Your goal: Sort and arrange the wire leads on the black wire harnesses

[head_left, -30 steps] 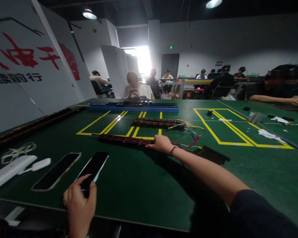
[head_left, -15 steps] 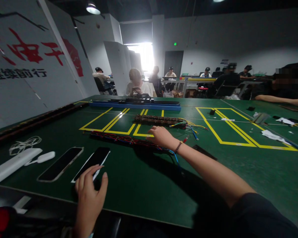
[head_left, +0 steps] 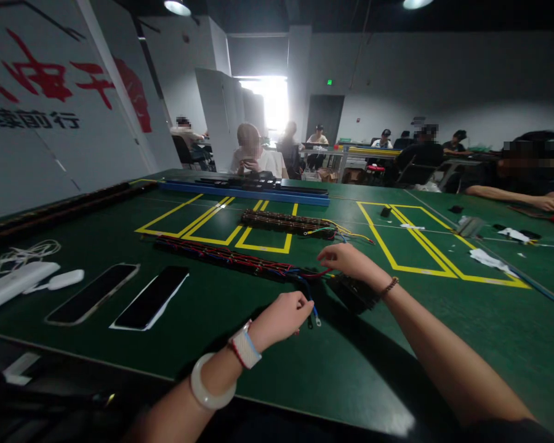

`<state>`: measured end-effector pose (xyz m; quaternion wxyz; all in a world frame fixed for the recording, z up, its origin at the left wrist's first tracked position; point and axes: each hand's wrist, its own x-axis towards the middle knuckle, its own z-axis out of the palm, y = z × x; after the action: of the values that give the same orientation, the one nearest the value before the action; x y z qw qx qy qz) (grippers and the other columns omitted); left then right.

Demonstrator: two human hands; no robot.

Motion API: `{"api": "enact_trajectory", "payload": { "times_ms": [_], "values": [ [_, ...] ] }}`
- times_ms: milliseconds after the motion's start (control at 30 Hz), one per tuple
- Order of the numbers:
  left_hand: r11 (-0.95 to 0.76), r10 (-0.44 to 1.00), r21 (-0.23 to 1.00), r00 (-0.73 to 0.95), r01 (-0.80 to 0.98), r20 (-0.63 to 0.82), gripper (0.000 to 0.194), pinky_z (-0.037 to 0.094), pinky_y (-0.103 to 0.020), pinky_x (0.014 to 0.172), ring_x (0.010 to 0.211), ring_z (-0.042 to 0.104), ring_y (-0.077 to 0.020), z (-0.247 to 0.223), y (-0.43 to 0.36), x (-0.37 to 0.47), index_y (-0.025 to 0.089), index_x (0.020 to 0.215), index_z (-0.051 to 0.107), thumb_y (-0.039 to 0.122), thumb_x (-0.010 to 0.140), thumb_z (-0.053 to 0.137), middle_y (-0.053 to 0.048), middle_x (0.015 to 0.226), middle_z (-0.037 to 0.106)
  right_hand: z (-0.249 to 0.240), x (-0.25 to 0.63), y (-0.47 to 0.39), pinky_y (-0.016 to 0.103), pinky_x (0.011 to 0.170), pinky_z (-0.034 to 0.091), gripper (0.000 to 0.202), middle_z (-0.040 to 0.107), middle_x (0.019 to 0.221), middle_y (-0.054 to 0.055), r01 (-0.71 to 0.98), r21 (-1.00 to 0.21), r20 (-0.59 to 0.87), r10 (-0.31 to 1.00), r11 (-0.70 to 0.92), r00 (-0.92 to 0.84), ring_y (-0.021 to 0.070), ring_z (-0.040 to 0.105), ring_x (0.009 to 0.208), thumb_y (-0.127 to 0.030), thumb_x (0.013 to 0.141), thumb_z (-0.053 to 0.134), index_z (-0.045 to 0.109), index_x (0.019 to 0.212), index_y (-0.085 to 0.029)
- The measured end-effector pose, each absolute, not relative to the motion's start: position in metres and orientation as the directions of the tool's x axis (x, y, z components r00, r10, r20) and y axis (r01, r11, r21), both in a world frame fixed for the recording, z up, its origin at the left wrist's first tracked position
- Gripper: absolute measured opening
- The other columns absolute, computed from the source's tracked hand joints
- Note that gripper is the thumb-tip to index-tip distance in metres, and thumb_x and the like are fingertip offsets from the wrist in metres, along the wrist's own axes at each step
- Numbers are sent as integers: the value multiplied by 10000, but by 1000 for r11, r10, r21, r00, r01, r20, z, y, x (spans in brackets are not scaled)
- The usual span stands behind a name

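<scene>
My left hand (head_left: 284, 317) is closed, its fingertips pinching the blue cable (head_left: 313, 300) near its metal ring ends. Over the right end of the near wire bundle (head_left: 231, 257), my right hand (head_left: 351, 263) has its fingers curled round a red wire (head_left: 324, 272). This bundle is long and dark with red and blue wires and lies on the green table (head_left: 268, 363). A black block (head_left: 354, 294) sits below my right hand. Farther back is a second bundle (head_left: 284, 221) with yellow and green wires at its right end.
Two phones (head_left: 92, 294) (head_left: 152, 298), a white device (head_left: 18, 284) and a coiled cable (head_left: 28, 253) lie at left. A blue rail (head_left: 244, 192) spans the back. Yellow tape outlines (head_left: 420, 271) mark the table. A person's arm (head_left: 508, 194) rests at far right.
My left hand has moved right from beside the phone to the blue cable and closed. My right hand has moved right along the bundle to the wires at its end. The view has shifted slightly.
</scene>
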<state>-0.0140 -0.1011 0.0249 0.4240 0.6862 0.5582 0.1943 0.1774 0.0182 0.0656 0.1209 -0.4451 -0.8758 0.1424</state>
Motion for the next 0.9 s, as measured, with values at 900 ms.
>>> {"api": "enact_trajectory", "payload": {
  "times_ms": [900],
  "values": [
    [601,773,739,458,-304,-440,160,404,-199,557,575,595,-97,-12,-47,18,112,824,530,222,919,464,-24,659,603,37,180,15,234,603,390,363,674,957,71,845,-254,-286,798,470,-530,185,603,788,-409,734,670,651,1015,-179]
  ]
}}
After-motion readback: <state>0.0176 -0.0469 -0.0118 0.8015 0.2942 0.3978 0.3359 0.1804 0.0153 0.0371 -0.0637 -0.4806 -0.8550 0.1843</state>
